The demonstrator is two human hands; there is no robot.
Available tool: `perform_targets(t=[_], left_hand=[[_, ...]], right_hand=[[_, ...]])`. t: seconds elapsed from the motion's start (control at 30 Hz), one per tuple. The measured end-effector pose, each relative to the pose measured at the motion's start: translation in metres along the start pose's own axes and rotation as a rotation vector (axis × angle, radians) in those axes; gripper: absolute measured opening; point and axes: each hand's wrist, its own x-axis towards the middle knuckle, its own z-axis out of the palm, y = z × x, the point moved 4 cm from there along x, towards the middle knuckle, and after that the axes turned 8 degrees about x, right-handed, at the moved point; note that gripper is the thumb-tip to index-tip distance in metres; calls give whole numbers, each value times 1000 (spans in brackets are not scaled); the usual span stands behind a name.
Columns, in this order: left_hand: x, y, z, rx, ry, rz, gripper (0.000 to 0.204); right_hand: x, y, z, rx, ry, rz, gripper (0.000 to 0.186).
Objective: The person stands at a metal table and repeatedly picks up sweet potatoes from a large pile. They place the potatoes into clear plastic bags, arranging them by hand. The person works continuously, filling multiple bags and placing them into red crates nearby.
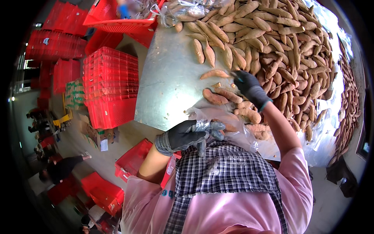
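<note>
At the table's near edge, my left hand [189,135], in a dark glove, is closed on the side of a clear plastic bag [248,141]. A sweet potato [230,125] shows through the film. My right hand [250,89], also gloved, reaches over the table at the edge of the big sweet potato pile [272,39]. Its fingertips are close to the end of a slim sweet potato [215,73]; blur hides whether they grip anything. Several loose sweet potatoes, among them a thick reddish one [214,96], lie between the bag and my right hand.
The metal table [163,78] has its left edge beside stacked red crates [111,85]. A red crate [124,25] holding plastic bags stands at the far left corner. Another red crate [134,159] is on the floor by my left elbow. A person [64,169] is farther left.
</note>
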Motion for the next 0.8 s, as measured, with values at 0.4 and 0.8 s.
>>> perform_targets(t=[0.4, 0.8], left_hand=[[55, -47, -35, -129, 575, 17, 40], [124, -67, 15, 553, 482, 65, 19]], right_hand=[[-22, -2, 18, 952, -60, 418, 27], [-142, -65, -55, -198, 302, -139, 38]])
